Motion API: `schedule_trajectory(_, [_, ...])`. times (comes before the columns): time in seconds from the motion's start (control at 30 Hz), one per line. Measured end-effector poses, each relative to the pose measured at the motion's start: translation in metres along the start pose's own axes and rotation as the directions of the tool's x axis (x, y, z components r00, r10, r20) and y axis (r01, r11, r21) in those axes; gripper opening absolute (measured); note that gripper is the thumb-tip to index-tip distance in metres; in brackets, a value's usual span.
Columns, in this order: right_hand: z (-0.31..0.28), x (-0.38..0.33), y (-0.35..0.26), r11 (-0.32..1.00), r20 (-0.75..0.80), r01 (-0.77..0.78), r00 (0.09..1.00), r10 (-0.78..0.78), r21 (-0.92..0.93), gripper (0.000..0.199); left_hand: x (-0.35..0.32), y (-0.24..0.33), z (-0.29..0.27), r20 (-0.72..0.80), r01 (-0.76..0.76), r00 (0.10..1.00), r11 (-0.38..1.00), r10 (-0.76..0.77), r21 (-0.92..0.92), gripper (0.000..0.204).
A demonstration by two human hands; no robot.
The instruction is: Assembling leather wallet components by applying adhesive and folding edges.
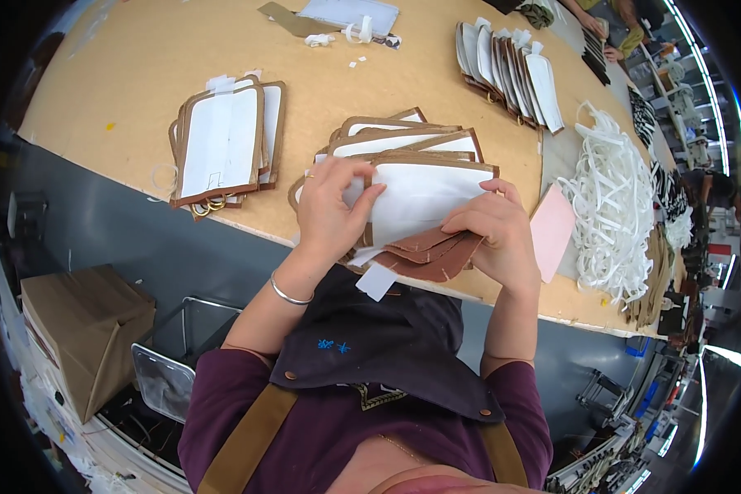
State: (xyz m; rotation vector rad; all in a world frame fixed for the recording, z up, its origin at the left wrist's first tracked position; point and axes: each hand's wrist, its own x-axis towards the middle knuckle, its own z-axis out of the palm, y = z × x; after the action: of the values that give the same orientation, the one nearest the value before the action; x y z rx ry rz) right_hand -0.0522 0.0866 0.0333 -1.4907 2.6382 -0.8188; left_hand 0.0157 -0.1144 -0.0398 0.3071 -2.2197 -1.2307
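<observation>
My right hand [498,235] is closed on the right edge of a white-lined fabric panel [428,185] with brown edging, and on several brown flaps [432,255] fanned out at its lower side. At the panel's left edge, my left hand [333,202] has its thumb on the white face and its index finger curled at the upper corner; the other fingers are partly hidden. Beneath and beyond both hands lies a loose stack of similar brown-edged panels [399,142]. A small white tab [376,281] sticks out at the table's front edge.
Another panel pile with gold rings [218,140] sits to the left, and a leaning row of panels [510,74] at the far right. White straps [609,206] heap up beside a pink sheet [553,230]. A brown carton [90,337] and a clear bin [165,379] stand below left. A co-worker's hands [605,37] show far right.
</observation>
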Motion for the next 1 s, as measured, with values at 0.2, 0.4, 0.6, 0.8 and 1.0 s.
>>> schedule_trajectory(0.2, [0.0, 0.01, -0.011, 1.0, -0.145, 0.017, 0.989, -0.02, -0.022, 0.024, -0.008, -0.001, -0.013, 0.172, -0.043, 0.983, 0.995, 0.058, -0.089, 0.014])
schedule_trajectory(0.4, [0.001, -0.002, 0.003, 1.0, 0.011, 0.003, 1.0, -0.003, 0.008, 0.024, 0.014, 0.015, -0.015, 0.126, -0.014, 0.991, 0.978, 0.041, -0.206, 0.022])
schedule_trajectory(0.6, [-0.001, 0.002, -0.007, 0.998, -0.04, 0.042, 0.998, -0.041, 0.041, 0.023, 0.014, -0.003, -0.008, 0.176, -0.136, 0.977, 0.986, 0.117, 0.1, 0.01])
schedule_trajectory(0.8, [0.003, 0.002, -0.002, 0.999, -0.041, 0.025, 0.999, -0.024, 0.032, 0.024, 0.004, 0.015, -0.025, 0.344, -0.062, 0.917, 0.927, 0.199, -0.37, 0.013])
schedule_trajectory(1.0, [0.002, 0.004, -0.003, 1.0, -0.013, 0.013, 1.0, -0.013, 0.007, 0.024, 0.012, -0.001, -0.023, 0.207, -0.157, 0.97, 0.98, 0.13, 0.122, 0.024])
